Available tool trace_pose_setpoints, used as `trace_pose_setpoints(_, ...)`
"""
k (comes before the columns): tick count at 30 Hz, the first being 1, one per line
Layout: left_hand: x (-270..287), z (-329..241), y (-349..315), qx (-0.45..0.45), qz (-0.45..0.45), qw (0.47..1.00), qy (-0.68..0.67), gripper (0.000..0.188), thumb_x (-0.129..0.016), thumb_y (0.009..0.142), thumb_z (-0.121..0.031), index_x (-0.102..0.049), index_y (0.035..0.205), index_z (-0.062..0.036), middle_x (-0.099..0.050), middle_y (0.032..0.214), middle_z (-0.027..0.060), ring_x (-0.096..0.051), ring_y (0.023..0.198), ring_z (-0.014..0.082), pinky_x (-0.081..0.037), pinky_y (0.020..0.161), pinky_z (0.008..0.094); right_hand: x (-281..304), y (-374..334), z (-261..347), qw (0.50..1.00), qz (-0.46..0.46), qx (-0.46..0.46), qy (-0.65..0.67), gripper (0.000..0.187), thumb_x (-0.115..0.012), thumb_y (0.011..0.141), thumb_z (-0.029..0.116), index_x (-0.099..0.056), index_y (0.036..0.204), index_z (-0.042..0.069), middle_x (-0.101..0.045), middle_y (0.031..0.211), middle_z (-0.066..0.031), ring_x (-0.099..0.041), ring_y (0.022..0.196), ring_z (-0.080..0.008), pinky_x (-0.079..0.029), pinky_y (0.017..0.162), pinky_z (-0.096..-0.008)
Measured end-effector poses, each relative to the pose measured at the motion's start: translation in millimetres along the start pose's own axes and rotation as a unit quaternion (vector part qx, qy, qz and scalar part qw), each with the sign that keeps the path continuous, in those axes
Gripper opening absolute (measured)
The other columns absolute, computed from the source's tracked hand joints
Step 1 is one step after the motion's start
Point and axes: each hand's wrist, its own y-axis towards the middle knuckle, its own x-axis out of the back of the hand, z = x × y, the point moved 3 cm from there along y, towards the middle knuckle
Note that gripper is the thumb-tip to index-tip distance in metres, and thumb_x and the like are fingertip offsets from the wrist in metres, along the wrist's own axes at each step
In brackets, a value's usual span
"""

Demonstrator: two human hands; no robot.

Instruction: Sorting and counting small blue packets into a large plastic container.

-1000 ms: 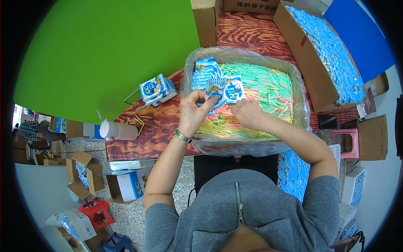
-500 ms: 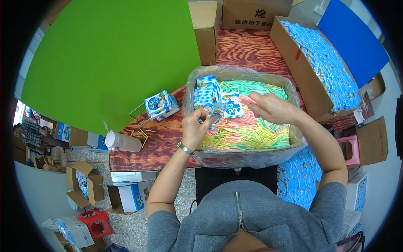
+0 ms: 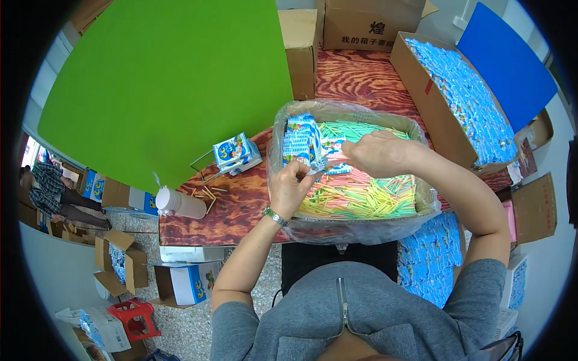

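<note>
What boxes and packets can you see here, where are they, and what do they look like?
Small blue-and-white printed packet: held by both hands, over the plastic-lined box of coloured sticks.
Blue-and-white printed carton: on the wooden table, left of that box.
Long cardboard box of blue packets: right side.
Brown cardboard box: far edge.

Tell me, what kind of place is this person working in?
Probably a small packing workshop. A plastic-lined box full of coloured sticks sits on the wooden table, a carton of blue packets stands beside it, and more cartons lie on the floor.
</note>
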Motion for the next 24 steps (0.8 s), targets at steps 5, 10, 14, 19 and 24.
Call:
trace_pose_setpoints(5, -3, -6, 0, -0.006, -0.001, 1.000, -0.018, 0.024, -0.081, 0.075, -0.017, -0.062, 0.074, -0.0018, -0.065, 0.065, 0.0083, -0.062, 0.056, 0.0175, -0.047, 0.052, 0.0310, -2, 10, -1, 0.998, 0.027, 0.010, -0.056, 0.022, -0.049, 0.091, 0.013, -0.055, 0.107, -0.002, -0.066, 0.086, -0.0219, -0.066, 0.087, -0.0381, -0.049, 0.076, -0.0493)
trace_pose_setpoints(10, -1, -13, -2, -0.065, 0.005, 0.998, 0.009, 0.027, -0.078, 0.077, -0.018, -0.058, 0.075, -0.0008, -0.064, 0.067, 0.0150, -0.064, 0.060, 0.0297, -0.049, 0.054, 0.0378, 7, 20, 6, 0.999, -0.020, 0.033, -0.033, 0.031, -0.058, 0.092, 0.025, -0.054, 0.108, -0.001, -0.066, 0.084, -0.0204, -0.066, 0.082, -0.0393, -0.049, 0.075, -0.0492)
trace_pose_setpoints(14, 2, 3, -5, -0.040, 0.001, 0.999, -0.003, 0.027, -0.080, 0.077, -0.019, -0.061, 0.076, -0.0004, -0.063, 0.064, 0.0116, -0.064, 0.059, 0.0244, -0.048, 0.054, 0.0340, 10, 12, -2, 0.974, -0.195, 0.101, 0.056, 0.057, -0.071, 0.083, 0.035, -0.049, 0.125, 0.003, -0.062, 0.105, -0.0208, -0.062, 0.096, -0.0395, -0.049, 0.082, -0.0467)
trace_pose_setpoints(19, 12, -4, -7, -0.045, 0.040, 0.998, -0.006, 0.035, -0.077, 0.079, -0.023, -0.053, 0.070, 0.0001, -0.058, 0.067, 0.0176, -0.060, 0.060, 0.0354, -0.044, 0.054, 0.0424, -30, 42, -6, 0.912, -0.318, 0.166, 0.201, 0.063, -0.075, 0.081, 0.022, -0.047, 0.135, 0.011, -0.061, 0.109, -0.0170, -0.067, 0.073, -0.0286, -0.055, 0.065, -0.0370)
trace_pose_setpoints(24, 19, -3, -13, -0.055, -0.039, 0.998, -0.004, 0.033, -0.075, 0.079, -0.017, -0.059, 0.102, 0.0009, -0.062, 0.091, 0.0179, -0.062, 0.082, 0.0338, -0.048, 0.069, 0.0400, -57, 79, 2, 0.885, -0.356, 0.193, 0.230, 0.031, -0.070, 0.084, 0.013, -0.064, 0.113, 0.005, -0.069, 0.093, -0.0161, -0.070, 0.079, -0.0252, -0.054, 0.067, -0.0367)
